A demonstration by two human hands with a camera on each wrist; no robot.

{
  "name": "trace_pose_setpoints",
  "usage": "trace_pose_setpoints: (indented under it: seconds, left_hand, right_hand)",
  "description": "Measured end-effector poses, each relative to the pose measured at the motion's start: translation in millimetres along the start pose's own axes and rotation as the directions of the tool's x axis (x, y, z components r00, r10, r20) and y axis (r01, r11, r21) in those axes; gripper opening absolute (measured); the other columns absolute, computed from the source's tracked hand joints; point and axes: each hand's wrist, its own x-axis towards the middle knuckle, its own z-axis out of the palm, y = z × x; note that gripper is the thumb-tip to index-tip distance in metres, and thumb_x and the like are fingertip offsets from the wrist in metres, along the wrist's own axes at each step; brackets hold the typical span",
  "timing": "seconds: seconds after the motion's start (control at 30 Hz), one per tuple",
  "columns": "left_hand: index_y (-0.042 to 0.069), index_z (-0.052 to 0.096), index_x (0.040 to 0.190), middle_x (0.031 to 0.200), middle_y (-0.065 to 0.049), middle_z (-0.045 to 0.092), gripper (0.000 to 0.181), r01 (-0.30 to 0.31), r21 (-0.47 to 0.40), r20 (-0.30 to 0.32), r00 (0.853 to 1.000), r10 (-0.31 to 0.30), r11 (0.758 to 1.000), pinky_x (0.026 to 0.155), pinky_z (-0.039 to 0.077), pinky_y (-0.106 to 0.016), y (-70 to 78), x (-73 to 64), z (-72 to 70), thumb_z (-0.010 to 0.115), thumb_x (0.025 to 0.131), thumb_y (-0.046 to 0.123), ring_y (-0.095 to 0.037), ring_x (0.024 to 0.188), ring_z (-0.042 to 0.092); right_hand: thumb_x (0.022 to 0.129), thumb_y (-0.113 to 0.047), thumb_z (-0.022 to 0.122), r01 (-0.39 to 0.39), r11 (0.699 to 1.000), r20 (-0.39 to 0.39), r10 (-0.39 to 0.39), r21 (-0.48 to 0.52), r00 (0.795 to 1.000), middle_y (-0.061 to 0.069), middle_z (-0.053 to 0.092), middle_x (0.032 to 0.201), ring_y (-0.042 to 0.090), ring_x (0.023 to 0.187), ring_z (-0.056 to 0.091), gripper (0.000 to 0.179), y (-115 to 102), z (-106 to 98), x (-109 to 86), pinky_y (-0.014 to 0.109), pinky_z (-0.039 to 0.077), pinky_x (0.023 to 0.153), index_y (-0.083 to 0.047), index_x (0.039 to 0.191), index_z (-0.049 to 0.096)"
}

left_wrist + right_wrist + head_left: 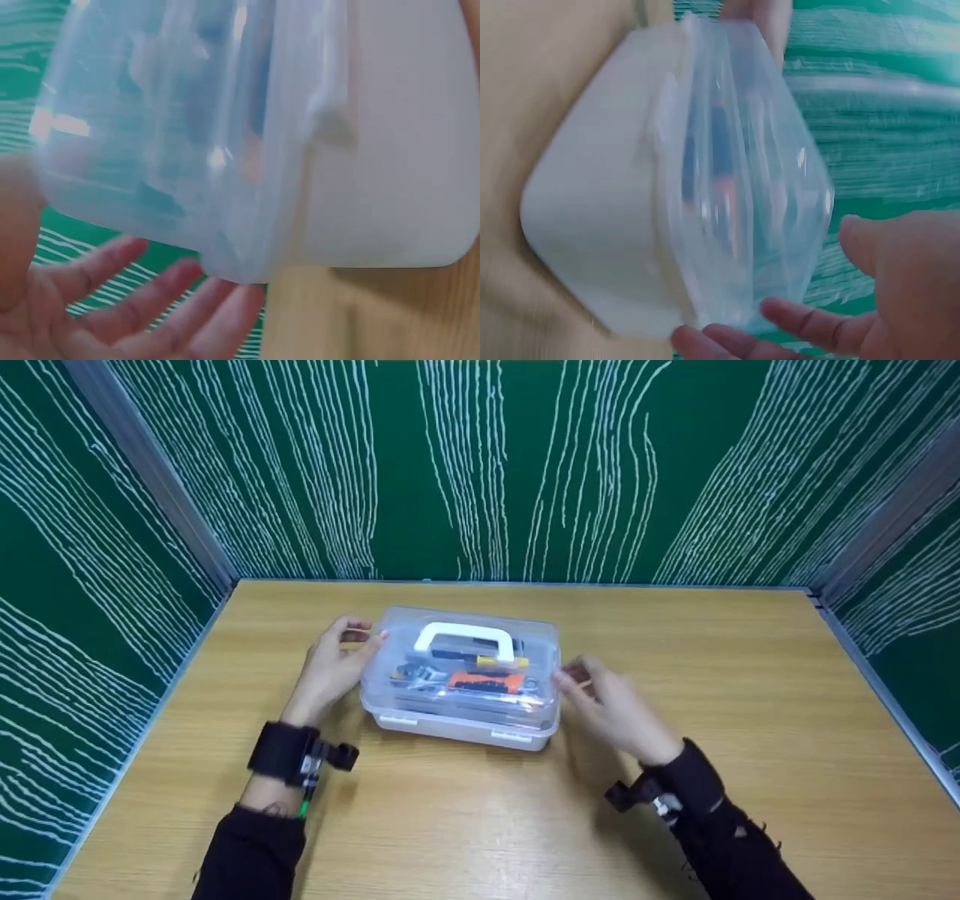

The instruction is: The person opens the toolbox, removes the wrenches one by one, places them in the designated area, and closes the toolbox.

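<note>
A clear plastic toolbox (461, 727) with a white handle (469, 631) on its lid stands upright on the table, its lid down. Through the lid I make out a yellow-and-dark tool (495, 661), an orange piece (491, 682) and other small items too blurred to name. My left hand (330, 660) is at the box's left side, thumb by the lid and fingers loosely spread along the side in the left wrist view. At the right side is my right hand (615, 701), its fingertips (780, 309) close against the lid's edge. Neither hand curls round the box.
The box rests on a wooden table (480, 817). Green panels (525, 472) with white wavy lines rise behind the table and along both sides. Each wrist wears a black strap (281, 754) with a small camera.
</note>
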Motion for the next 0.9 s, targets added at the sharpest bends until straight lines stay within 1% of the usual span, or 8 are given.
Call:
trace_pose_setpoints:
  seconds: [0.1, 0.2, 0.37, 0.47, 0.57, 0.7, 0.8, 0.9]
  left_hand:
    - [0.010, 0.053, 0.147, 0.149, -0.017, 0.058, 0.051, -0.023, -0.007, -0.035, 0.999, 0.023, 1.000, 0.115, 0.051, -0.050, -2.4, -21.2, 0.4, 0.062, 0.109, 0.043, -0.035, 0.136, 0.058]
    - [0.009, 0.053, 0.146, 0.146, -0.017, 0.060, 0.049, -0.038, -0.005, -0.047, 0.998, 0.038, 0.999, 0.110, 0.055, -0.049, -8.4, -40.7, 5.4, 0.061, 0.109, 0.040, -0.036, 0.132, 0.061]
    - [0.006, 0.052, 0.145, 0.141, -0.022, 0.062, 0.046, -0.071, -0.015, -0.083, 0.994, 0.069, 0.997, 0.109, 0.057, -0.051, -17.1, -60.2, 17.2, 0.062, 0.110, 0.035, -0.039, 0.128, 0.065]
    - [0.005, 0.053, 0.144, 0.139, -0.022, 0.063, 0.045, -0.080, -0.032, -0.110, 0.991, 0.076, 0.996, 0.107, 0.059, -0.050, -19.1, -64.6, 24.4, 0.064, 0.109, 0.032, -0.039, 0.124, 0.068]
    - [0.005, 0.055, 0.143, 0.136, -0.021, 0.064, 0.043, -0.082, -0.056, -0.140, 0.987, 0.073, 0.995, 0.098, 0.063, -0.045, -20.4, -66.1, 30.0, 0.065, 0.109, 0.029, -0.037, 0.117, 0.071]
    - [0.004, 0.056, 0.140, 0.134, -0.021, 0.064, 0.039, -0.093, -0.095, -0.173, 0.982, 0.075, 0.991, 0.087, 0.067, -0.046, -22.3, -66.1, 34.1, 0.066, 0.108, 0.025, -0.038, 0.112, 0.072]
    - [0.002, 0.056, 0.138, 0.133, -0.023, 0.064, 0.038, -0.107, -0.104, -0.187, 0.979, 0.086, 0.989, 0.087, 0.067, -0.049, -23.1, -65.3, 36.0, 0.067, 0.108, 0.023, -0.040, 0.113, 0.072]
    - [0.002, 0.055, 0.138, 0.134, -0.023, 0.063, 0.039, -0.116, -0.091, -0.186, 0.978, 0.098, 0.989, 0.093, 0.066, -0.047, -23.5, -63.4, 37.7, 0.067, 0.108, 0.024, -0.040, 0.115, 0.071]
  right_hand:
    - [0.115, -0.040, 0.049, -0.024, 0.998, 0.018, 0.023, 0.061, 1.000, 0.023, 0.069, 0.133, 0.036, 0.120, 0.068, 0.050, 11.4, -7.5, 16.3, 0.053, 0.060, 0.103, 0.001, 0.143, 0.057]
    - [0.115, -0.044, 0.045, -0.057, 0.995, 0.029, 0.055, 0.086, 0.998, 0.025, 0.063, 0.144, 0.040, 0.133, 0.062, 0.056, 19.9, -9.7, 32.4, 0.057, 0.055, 0.111, -0.002, 0.151, 0.050]
    - [0.115, -0.053, 0.038, -0.096, 0.992, 0.054, 0.091, 0.086, 0.994, 0.025, 0.055, 0.154, 0.042, 0.142, 0.056, 0.064, 26.2, -5.0, 52.2, 0.060, 0.050, 0.118, -0.007, 0.159, 0.043]
    - [0.115, -0.053, 0.035, -0.079, 0.994, 0.061, 0.075, 0.071, 0.995, 0.026, 0.053, 0.157, 0.044, 0.145, 0.053, 0.066, 28.2, -4.0, 58.0, 0.062, 0.046, 0.121, -0.006, 0.161, 0.042]
    - [0.116, -0.052, 0.034, -0.055, 0.997, 0.067, 0.052, 0.051, 0.996, 0.027, 0.050, 0.160, 0.046, 0.150, 0.048, 0.068, 29.9, -4.0, 60.6, 0.064, 0.040, 0.125, -0.003, 0.161, 0.042]
    - [0.117, -0.048, 0.035, -0.026, 0.997, 0.078, 0.020, 0.074, 0.997, 0.026, 0.051, 0.160, 0.045, 0.149, 0.050, 0.063, 32.6, -3.8, 63.1, 0.063, 0.041, 0.124, -0.002, 0.160, 0.045]
    - [0.117, -0.045, 0.037, -0.005, 0.994, 0.080, -0.004, 0.109, 0.997, 0.026, 0.055, 0.157, 0.045, 0.144, 0.056, 0.060, 35.1, -4.1, 64.6, 0.061, 0.046, 0.121, -0.002, 0.158, 0.048]
    - [0.117, -0.047, 0.038, -0.014, 0.992, 0.074, 0.005, 0.127, 0.997, 0.025, 0.056, 0.156, 0.043, 0.143, 0.057, 0.061, 38.7, -5.0, 64.8, 0.061, 0.046, 0.121, -0.002, 0.156, 0.049]
